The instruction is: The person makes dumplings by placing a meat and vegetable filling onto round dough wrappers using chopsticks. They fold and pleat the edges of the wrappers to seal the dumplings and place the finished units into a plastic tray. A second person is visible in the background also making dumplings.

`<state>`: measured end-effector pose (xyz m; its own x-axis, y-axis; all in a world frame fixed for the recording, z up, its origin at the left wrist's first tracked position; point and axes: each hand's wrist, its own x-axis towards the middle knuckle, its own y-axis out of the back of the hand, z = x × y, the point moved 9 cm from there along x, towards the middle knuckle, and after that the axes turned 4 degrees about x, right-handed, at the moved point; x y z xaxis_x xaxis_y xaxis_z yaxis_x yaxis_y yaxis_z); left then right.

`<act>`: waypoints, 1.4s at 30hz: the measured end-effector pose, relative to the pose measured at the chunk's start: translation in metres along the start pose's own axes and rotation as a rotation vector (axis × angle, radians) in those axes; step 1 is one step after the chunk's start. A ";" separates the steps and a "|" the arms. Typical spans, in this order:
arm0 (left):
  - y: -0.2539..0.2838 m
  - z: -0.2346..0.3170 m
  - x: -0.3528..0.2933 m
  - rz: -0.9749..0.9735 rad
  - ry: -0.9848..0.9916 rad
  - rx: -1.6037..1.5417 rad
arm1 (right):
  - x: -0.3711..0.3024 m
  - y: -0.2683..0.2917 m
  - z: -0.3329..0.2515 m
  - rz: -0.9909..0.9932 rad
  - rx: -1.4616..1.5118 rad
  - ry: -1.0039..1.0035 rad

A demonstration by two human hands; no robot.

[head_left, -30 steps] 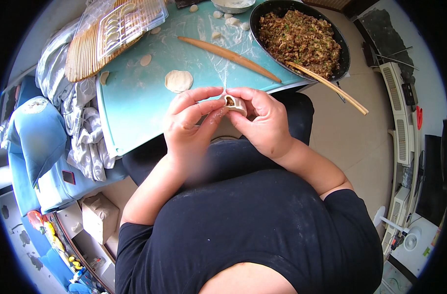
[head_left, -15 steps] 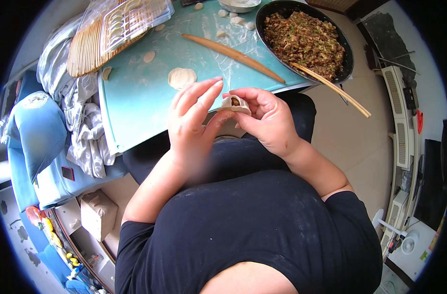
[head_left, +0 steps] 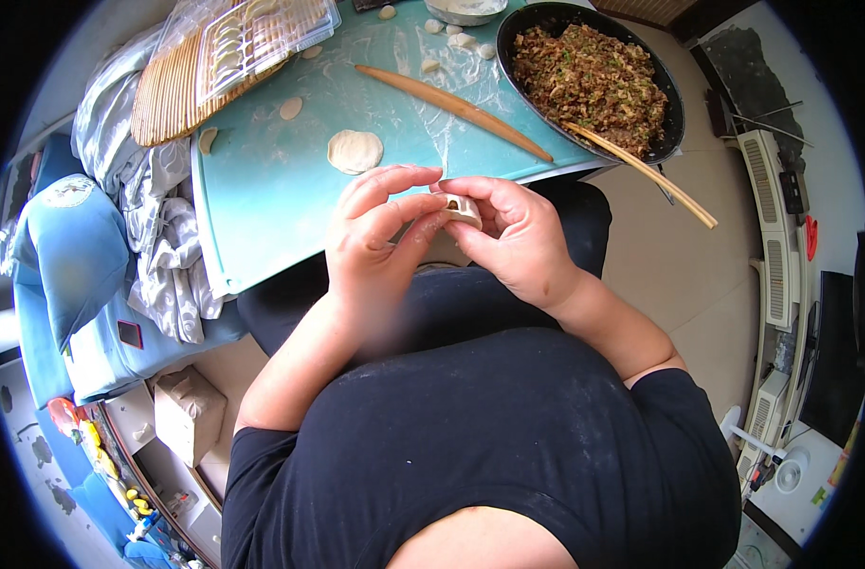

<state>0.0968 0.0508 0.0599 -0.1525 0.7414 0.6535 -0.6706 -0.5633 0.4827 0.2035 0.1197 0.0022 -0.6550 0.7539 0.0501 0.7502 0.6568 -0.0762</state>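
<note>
Between my hands, just off the table's near edge, is a small dumpling (head_left: 464,211) of white dough with brown filling showing through a gap. My right hand (head_left: 519,237) grips it from the right with thumb and fingers. From the left, my left hand (head_left: 380,232) pinches its edge between thumb and index finger; the other fingers curve above. A round dough wrapper (head_left: 355,152) lies on the floury turquoise mat (head_left: 262,209) beyond my left hand. Farther off, a tapered wooden rolling pin (head_left: 456,109) lies slantwise.
At the right corner a black pan (head_left: 681,104) holds minced filling (head_left: 589,81), with chopsticks (head_left: 641,171) resting over its rim. Several dough pieces (head_left: 461,40) sit near a metal bowl (head_left: 465,8). A lidded plastic tray (head_left: 252,47) of dumplings rests on a slatted mat (head_left: 162,109) at far left.
My left index finger has come down to the dumpling's edge, closing a pinch with the thumb. The opening in the dough looks smaller and more covered now.
</note>
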 end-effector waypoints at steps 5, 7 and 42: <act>-0.001 0.003 0.002 -0.008 -0.038 0.060 | 0.000 0.000 0.001 0.005 -0.015 0.010; -0.002 0.005 0.002 -0.026 -0.039 0.105 | 0.000 -0.002 0.001 -0.013 -0.006 -0.020; 0.001 0.020 0.001 -0.007 -0.195 0.188 | -0.005 -0.009 0.000 -0.084 0.154 -0.067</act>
<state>0.1105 0.0433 0.0730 0.0070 0.6713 0.7412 -0.5220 -0.6297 0.5753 0.1997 0.1101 0.0023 -0.7233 0.6906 -0.0035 0.6732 0.7040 -0.2261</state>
